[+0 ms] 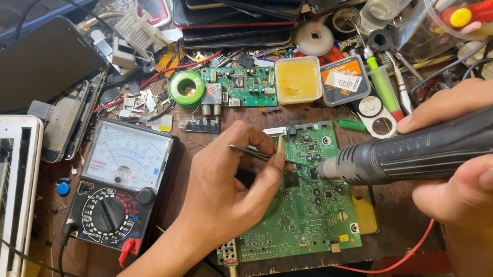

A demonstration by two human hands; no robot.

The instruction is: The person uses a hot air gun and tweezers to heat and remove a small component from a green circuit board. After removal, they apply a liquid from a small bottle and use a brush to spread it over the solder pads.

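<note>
Head view: left hand [226,182] pinches metal tweezers [260,154], grip closed on them, tips down on the green circuit board [308,211] lying flat on the table [399,226]. Right hand [479,176] wraps fully round a black hot-air handpiece [440,147], nozzle aimed at the board just beside the tweezer tips. Analog multimeter [120,187] sits left of the board. Flux tub [298,80] and green solder reel [186,88] behind it.
</note>
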